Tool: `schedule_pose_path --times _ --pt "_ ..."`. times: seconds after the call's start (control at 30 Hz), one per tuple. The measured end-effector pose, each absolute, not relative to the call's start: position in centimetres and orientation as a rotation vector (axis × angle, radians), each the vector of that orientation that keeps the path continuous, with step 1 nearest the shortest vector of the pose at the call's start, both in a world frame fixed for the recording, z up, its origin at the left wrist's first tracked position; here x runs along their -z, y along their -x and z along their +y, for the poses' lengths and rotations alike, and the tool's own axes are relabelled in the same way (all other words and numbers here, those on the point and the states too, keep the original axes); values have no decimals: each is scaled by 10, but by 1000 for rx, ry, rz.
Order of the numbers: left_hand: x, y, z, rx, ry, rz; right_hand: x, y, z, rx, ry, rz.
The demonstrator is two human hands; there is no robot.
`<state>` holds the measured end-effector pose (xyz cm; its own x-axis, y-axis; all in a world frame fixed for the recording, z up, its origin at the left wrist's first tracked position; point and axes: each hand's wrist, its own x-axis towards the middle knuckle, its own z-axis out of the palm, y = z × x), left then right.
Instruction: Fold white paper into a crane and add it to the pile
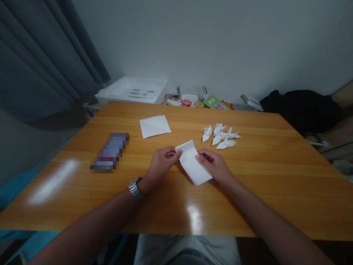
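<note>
A folded white paper sheet (192, 163) is held just above the wooden table (248, 191), near the middle. My left hand (162, 163), with a metal watch on its wrist, pinches the sheet's left edge. My right hand (213, 165) grips its right edge with curled fingers. Beyond them lies a flat white notepad sheet (154, 126) with a perforated top edge. To the right of it is a small heap of several folded white paper cranes (221, 137).
A blurred-out rectangular object (110, 152) lies on the table's left half. Behind the table are a white plastic bin lid (132, 90), assorted clutter (198, 102) on the floor and a dark cloth heap (299, 108). Grey curtains (35, 62) hang at left.
</note>
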<state>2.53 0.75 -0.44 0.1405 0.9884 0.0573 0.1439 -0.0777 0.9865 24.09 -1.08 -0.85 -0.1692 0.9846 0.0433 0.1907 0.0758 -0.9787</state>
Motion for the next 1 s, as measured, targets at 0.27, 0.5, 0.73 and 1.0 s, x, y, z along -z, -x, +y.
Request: schedule_pose_path --times 0.27,0.5,0.73,1.0 --pt "0 -29 1 -879 -1623 1094 5 -243 -9 -1076 1260 -1471" --pt "11 -28 3 -914 -1464 1034 7 -244 -10 -975 1290 -1505" --pt "14 -30 5 -1004 -1295 1042 5 -242 -13 -924 1303 -1516" --pt "11 -29 4 -1000 -1250 1033 4 -239 -14 -853 1324 -1547"
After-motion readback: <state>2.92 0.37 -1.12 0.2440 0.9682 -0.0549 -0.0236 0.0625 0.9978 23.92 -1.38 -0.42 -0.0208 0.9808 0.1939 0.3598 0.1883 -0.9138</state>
